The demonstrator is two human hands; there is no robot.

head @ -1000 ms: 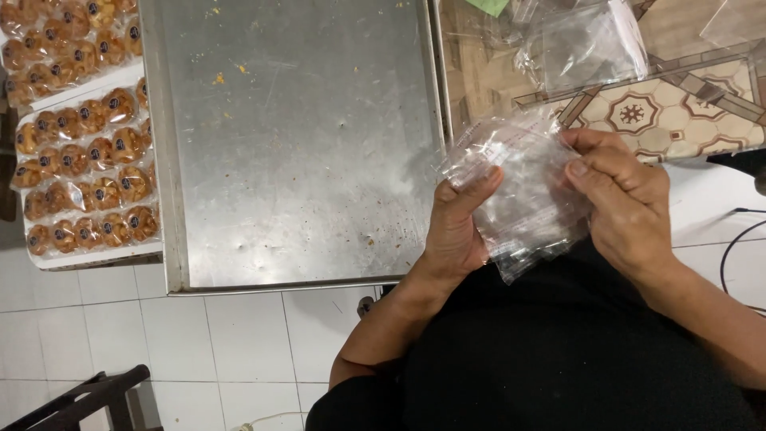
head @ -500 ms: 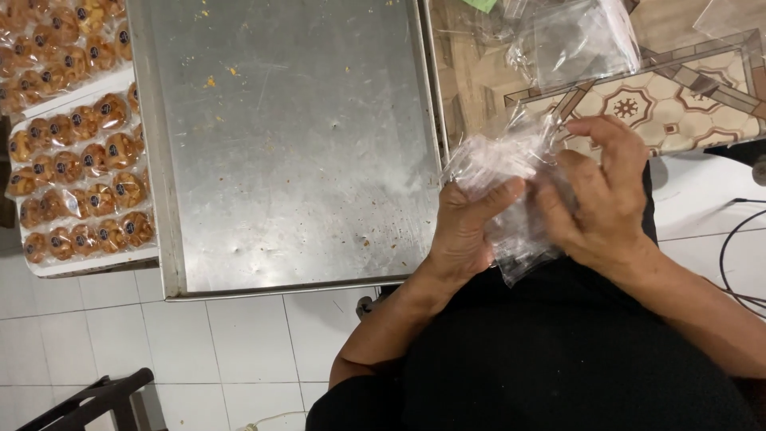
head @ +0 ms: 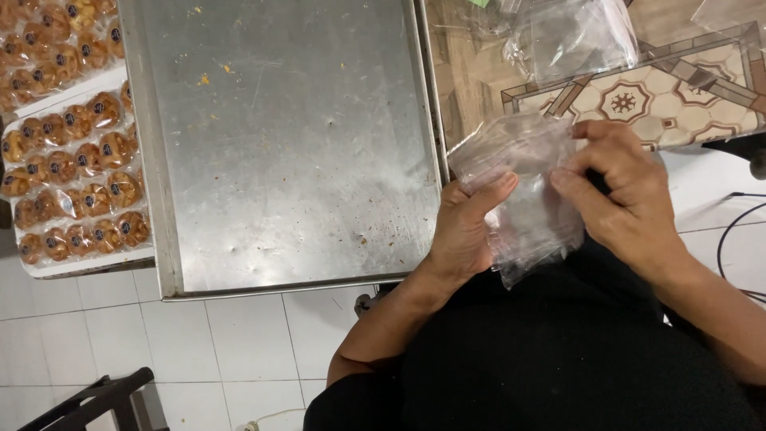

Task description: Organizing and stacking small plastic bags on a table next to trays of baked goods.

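Observation:
Both hands hold a bunch of clear plastic bags (head: pixel 523 191) just above my lap, right of a large metal baking tray (head: pixel 279 144). My left hand (head: pixel 467 227) grips the bunch from the left, thumb laid across the front. My right hand (head: pixel 626 191) pinches its top right edge with the fingertips. The bags look empty and crumpled. The tray surface is bare but for a few crumbs.
More clear bags (head: pixel 574 36) lie on a patterned tabletop (head: pixel 678 88) at the upper right. Trays of wrapped round pastries (head: pixel 72 175) sit at the far left. White floor tiles lie below, with a dark frame (head: pixel 96 403) at bottom left and a black cable (head: pixel 730 231) at right.
My right hand has slid from the side of the bags up to their top edge. The bunch has shifted slightly up and left, and the left thumb now lies across it.

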